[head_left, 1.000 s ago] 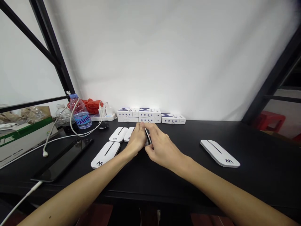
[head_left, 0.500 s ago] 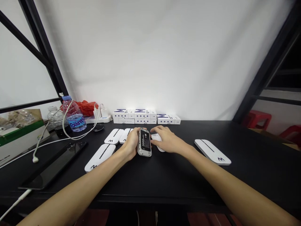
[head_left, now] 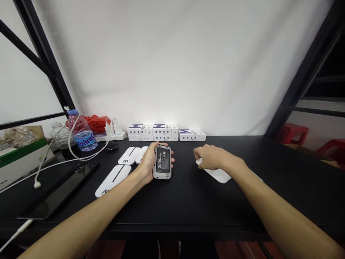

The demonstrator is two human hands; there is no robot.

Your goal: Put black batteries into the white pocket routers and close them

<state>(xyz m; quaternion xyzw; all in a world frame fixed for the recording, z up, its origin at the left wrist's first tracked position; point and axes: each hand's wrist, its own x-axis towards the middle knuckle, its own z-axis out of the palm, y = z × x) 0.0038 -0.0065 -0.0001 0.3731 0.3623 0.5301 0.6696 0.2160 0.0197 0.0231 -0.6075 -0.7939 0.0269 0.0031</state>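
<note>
L hand (head_left: 147,163) cups device (head_left: 162,175) from beneath, batt. (head_left: 163,159) up — prob. so it shows. R hand (head_left: 211,157) — nearly closed — pinches cover (head_left: 219,175) by its end.

The opened device (head_left: 162,176) is pale grey around a black battery (head_left: 163,161) lettered in white, and the cover (head_left: 219,176) over there is plain white against the black tabletop (head_left: 172,205). Around them I see white boxes (head_left: 165,137) with purple-blue lettering, white closed devices (head_left: 113,180) striped black, a blue-capped bottle (head_left: 85,141) and red plastic (head_left: 97,124).
</note>
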